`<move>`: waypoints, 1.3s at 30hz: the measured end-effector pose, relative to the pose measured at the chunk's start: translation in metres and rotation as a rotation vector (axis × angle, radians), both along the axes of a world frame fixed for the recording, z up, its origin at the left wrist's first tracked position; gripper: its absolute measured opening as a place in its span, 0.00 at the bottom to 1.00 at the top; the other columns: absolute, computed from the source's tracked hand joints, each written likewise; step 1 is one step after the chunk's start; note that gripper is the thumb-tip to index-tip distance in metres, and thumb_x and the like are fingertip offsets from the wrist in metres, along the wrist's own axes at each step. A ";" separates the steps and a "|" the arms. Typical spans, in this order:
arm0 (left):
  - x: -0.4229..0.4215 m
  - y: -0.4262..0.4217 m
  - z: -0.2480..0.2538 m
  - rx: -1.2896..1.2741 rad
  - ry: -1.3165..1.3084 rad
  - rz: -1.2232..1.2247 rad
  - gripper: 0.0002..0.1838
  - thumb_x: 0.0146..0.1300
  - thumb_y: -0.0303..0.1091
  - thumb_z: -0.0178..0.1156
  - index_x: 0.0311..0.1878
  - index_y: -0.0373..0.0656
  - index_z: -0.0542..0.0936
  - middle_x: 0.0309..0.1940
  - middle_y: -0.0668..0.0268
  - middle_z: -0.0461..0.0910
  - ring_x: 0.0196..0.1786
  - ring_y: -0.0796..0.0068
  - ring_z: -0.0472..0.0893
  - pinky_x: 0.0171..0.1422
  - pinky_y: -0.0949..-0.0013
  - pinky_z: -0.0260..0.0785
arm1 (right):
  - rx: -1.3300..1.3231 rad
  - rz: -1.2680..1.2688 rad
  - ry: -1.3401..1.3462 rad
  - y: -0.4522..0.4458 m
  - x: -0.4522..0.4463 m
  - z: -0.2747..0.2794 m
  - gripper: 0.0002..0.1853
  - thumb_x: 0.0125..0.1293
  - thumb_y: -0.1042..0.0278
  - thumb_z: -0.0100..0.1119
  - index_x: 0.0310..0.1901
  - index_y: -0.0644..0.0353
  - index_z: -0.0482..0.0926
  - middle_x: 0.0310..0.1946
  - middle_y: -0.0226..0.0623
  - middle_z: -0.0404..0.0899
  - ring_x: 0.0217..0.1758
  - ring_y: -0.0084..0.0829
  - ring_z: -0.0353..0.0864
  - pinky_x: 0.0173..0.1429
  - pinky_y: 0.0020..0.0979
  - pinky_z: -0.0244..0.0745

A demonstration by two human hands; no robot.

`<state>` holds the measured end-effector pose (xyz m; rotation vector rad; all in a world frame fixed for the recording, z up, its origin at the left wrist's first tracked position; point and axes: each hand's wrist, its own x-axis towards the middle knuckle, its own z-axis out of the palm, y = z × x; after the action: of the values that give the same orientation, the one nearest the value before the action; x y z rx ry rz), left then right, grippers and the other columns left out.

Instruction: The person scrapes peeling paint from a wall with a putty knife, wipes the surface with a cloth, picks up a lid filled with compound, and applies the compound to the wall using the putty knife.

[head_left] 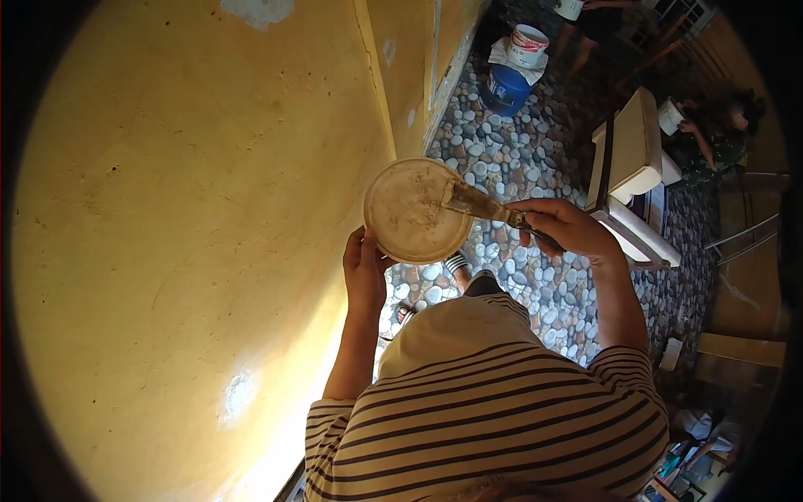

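Note:
A round, pale lid (416,213) with brownish smears on its face is gripped at its lower left edge by my left hand (365,263). My right hand (565,227) is closed round the handle of a putty knife (477,203). The knife's wide, stained blade lies over the right part of the lid; whether it touches the surface is hard to tell. Beside my left hand rises a yellow wall (192,201) with small pits and a whitish patch (238,393) low down.
A white bucket (528,46) stands on a blue drum (507,89) at the top. Cream furniture (640,151) is at the right. Two people hold white containers near the upper right. Pebble-patterned floor (535,305) lies below; assorted items sit at lower right.

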<state>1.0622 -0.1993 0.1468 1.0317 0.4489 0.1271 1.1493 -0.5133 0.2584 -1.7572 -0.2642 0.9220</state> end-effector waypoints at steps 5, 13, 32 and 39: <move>0.004 -0.001 0.002 -0.019 -0.049 0.002 0.18 0.75 0.41 0.51 0.54 0.32 0.70 0.39 0.58 0.81 0.39 0.72 0.83 0.44 0.66 0.81 | -0.031 0.020 0.003 -0.008 -0.005 -0.005 0.18 0.77 0.71 0.42 0.65 0.59 0.72 0.29 0.32 0.80 0.13 0.13 0.65 0.16 0.18 0.61; 0.005 -0.011 0.004 -0.021 -0.027 -0.012 0.18 0.75 0.40 0.49 0.54 0.32 0.70 0.40 0.58 0.81 0.40 0.72 0.84 0.44 0.65 0.81 | -0.001 -0.019 -0.015 0.000 -0.009 -0.026 0.18 0.76 0.69 0.46 0.64 0.56 0.74 0.27 0.29 0.80 0.14 0.12 0.66 0.16 0.17 0.61; 0.005 -0.014 -0.001 -0.035 -0.054 -0.041 0.18 0.75 0.41 0.49 0.53 0.32 0.71 0.38 0.58 0.81 0.39 0.71 0.84 0.44 0.65 0.81 | 0.038 -0.106 -0.040 0.000 -0.021 -0.021 0.17 0.75 0.67 0.50 0.61 0.59 0.75 0.25 0.30 0.80 0.15 0.12 0.68 0.17 0.17 0.62; 0.005 -0.009 -0.005 -0.021 -0.019 -0.034 0.18 0.76 0.40 0.49 0.54 0.33 0.71 0.41 0.57 0.81 0.40 0.68 0.84 0.44 0.64 0.81 | 0.209 -0.252 -0.014 0.038 -0.022 -0.020 0.15 0.75 0.66 0.50 0.56 0.65 0.75 0.25 0.31 0.77 0.17 0.16 0.68 0.21 0.21 0.62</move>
<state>1.0672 -0.2086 0.1417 1.0159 0.4148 0.1011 1.1277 -0.4752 0.2380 -1.5627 -0.1379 0.6761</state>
